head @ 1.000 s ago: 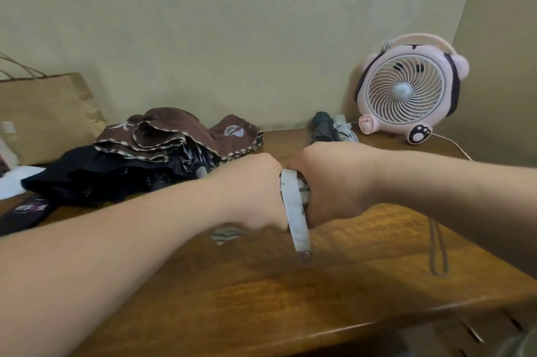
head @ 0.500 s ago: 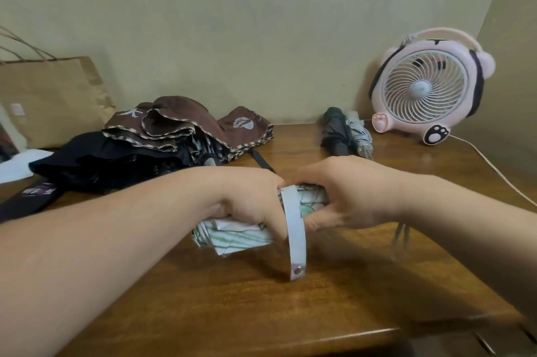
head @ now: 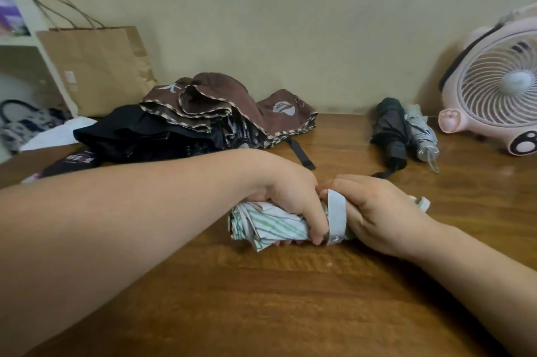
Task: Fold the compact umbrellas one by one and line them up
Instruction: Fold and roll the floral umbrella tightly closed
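A white umbrella with green stripes lies rolled up on the wooden table. My left hand grips its canopy from above. My right hand grips the handle end, and the pale closing strap wraps over the roll between both hands. Two folded umbrellas, a dark one and a grey one, lie side by side at the back right. An unfolded brown umbrella rests on black ones at the back left.
A pink desk fan stands at the far right against the wall. A brown paper bag leans at the back left beside a white shelf. A patterned bag and white paper lie left of the table.
The strap, which hung loose below the roll, is now wrapped down around the umbrella. The bundle has come lower onto the table, and the view has shifted left.
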`<state>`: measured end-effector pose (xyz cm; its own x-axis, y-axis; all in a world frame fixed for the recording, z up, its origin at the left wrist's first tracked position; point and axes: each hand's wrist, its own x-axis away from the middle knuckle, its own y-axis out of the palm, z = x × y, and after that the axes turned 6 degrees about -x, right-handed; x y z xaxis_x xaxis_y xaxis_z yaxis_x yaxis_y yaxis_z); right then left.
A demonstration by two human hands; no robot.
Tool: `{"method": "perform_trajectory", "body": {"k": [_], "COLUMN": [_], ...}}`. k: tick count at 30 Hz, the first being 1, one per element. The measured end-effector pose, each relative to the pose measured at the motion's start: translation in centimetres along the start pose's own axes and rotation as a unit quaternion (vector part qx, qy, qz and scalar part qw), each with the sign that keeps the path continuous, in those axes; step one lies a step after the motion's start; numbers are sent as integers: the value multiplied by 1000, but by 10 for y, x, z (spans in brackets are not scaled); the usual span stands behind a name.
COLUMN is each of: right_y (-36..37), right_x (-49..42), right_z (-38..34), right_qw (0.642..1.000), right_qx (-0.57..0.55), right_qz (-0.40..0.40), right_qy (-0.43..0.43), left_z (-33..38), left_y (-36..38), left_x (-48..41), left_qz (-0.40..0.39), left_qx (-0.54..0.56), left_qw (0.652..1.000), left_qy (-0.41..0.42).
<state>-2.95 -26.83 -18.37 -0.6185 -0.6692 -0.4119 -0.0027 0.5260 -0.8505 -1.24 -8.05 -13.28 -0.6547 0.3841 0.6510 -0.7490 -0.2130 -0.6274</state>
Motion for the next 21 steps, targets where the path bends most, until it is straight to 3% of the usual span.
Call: {"method": "perform_trajectory", "body": {"k": [3, 7, 10, 16, 21], "right_y": [4, -7, -14, -9, -1], "right_x": [-4, -11, -8, -1, 5], "right_z": [1, 10, 18, 31, 33], "right_qw": [999, 986, 975, 986, 991], "right_qx": [25, -84, -151, -136, -59], "right_qz": [-5, -32, -5, 57, 118], "right_qy": [30, 144, 163, 83, 21], "left_z": [9, 10, 8, 11, 10], "left_y": [-1, 17, 29, 6, -14], "left_x": [4, 5, 1, -17, -32], "left_qz": [124, 247, 325, 146, 5], "left_qx": [-222, -332, -379, -178, -13], "left_qw": [967, 910, 866, 973, 997], "left_qy": [19, -3, 6, -31, -81]}}
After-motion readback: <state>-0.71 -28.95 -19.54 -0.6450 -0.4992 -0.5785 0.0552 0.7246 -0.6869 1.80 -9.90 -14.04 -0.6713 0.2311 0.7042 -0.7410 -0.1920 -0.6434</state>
